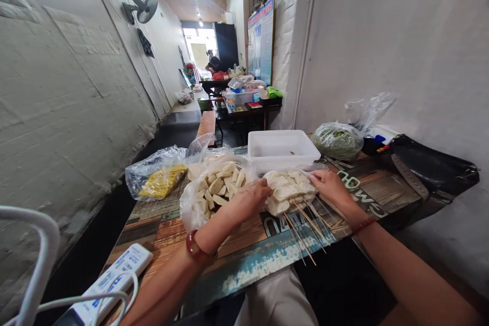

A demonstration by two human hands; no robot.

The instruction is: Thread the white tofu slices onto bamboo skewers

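Note:
Pale, cream-coloured skewered pieces lie bunched in a clear plastic bag in front of me. Several thin bamboo sticks stick out of them towards the table's near edge. My left hand is at the left side of this bunch, its fingers closed on the bag's edge. On the right side, my right hand pinches the clear plastic bag. Left of the bunch, partly behind my left forearm, an open plastic bag holds loose cut pieces.
Behind the skewers stands a white plastic tub. A bag of green vegetables and a black bag lie to the right. At left are a bag with yellow contents and a white power strip. A person sits far back.

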